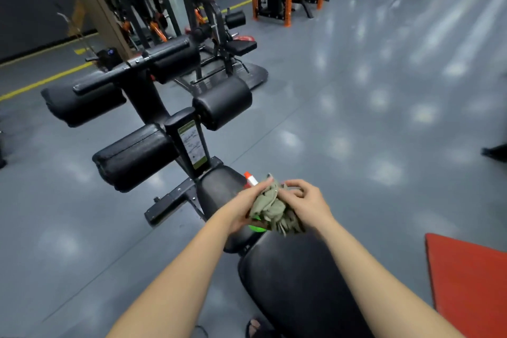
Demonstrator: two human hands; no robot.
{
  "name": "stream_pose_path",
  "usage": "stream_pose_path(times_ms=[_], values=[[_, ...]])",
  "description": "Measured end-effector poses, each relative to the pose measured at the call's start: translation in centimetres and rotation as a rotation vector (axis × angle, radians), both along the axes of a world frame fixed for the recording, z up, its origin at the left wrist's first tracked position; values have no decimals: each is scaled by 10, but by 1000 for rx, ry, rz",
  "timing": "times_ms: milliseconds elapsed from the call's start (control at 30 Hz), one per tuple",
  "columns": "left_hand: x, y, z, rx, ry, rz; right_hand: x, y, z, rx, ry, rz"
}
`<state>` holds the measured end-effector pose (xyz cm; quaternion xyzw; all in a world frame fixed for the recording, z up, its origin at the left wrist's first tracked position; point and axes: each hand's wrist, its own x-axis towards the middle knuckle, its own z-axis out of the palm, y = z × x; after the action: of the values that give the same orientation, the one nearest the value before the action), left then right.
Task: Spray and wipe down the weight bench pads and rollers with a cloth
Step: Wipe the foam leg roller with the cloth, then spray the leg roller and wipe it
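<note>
both hands are held together over the bench, lower centre of the frame. the left hand (242, 210) grips a spray bottle (256, 226); its green body shows below the palm and its orange-and-white nozzle pokes out above the hand. the left fingers are curled round the bottle, and the thumb lies along the cloth (274, 211). the cloth is olive, bunched, and sits between the two hands, against the bottle. the right hand (306, 200) pinches the cloth from the right, its fingers bent into the folds.

directly under the hands is the black seat pad (216, 189); the larger back pad (296, 282) fills the bottom centre. four black rollers stand on the post in the left half of the frame: the lower left roller (131, 156), the lower right roller (222, 103), and two upper ones behind the crossbar. an instruction label (192, 143) is fixed to the post. a red mat (472, 282) lies on the grey floor (356, 118) at lower right.
</note>
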<state>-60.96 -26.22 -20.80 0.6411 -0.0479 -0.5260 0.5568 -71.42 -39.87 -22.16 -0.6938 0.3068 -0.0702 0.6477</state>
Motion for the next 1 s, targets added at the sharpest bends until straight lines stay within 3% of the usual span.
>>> stream_pose_path(times_ms=[167,233,333,433,600,700,767,933,1000], values=[[38,-21,-7,83,-56,57,26,-42,9,103,-37,-56],[56,-16,-7,100,-68,32,41,-51,1,-78,35,62],[82,-9,4,139,-158,-163,59,-50,-19,-484,241,436],[107,-9,19,107,-150,-270,91,-38,-27,-554,234,545],[125,6,42,20,-148,-278,135,-7,-27,-324,27,322],[137,19,53,-64,-122,-308,147,0,-13,-338,42,338],[151,24,53,-21,-160,-316,158,4,-6,-373,63,342],[187,58,43,60,-317,32,186,-1,-7,-300,41,27],[202,74,31,97,-386,169,200,-1,-9,-241,38,9]])
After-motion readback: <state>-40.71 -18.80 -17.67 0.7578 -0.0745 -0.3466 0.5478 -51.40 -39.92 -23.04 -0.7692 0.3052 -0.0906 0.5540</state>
